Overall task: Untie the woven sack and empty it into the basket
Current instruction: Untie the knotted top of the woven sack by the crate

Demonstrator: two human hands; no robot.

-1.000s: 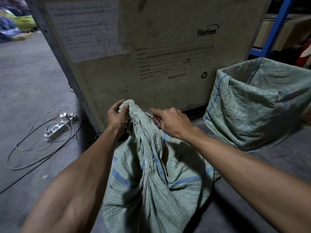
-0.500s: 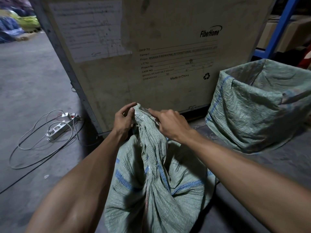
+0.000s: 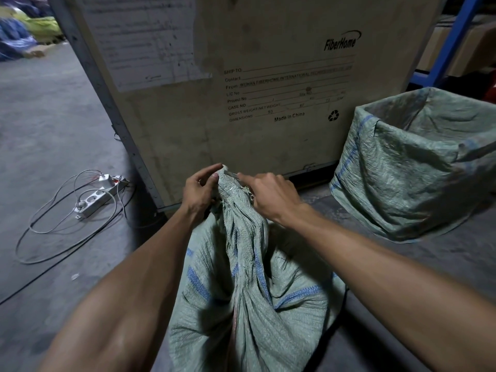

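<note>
A full green woven sack with blue stripes stands on the floor right in front of me, its neck gathered tight at the top. My left hand grips the left side of the bunched neck. My right hand pinches the tie at the top right of the neck, where a thin pale strip sticks out. The knot itself is mostly hidden by my fingers. The basket, lined with a similar green woven sack and open at the top, stands to the right.
A large wooden crate with printed shipping text rises just behind the sack. A white power strip with looping cables lies on the concrete floor at the left. Blue shelving stands at the far right.
Both hands have stayed on the sack's neck. The left fingers have shifted higher on the bunched top, and the right fingertips have moved in closer to the tie.
</note>
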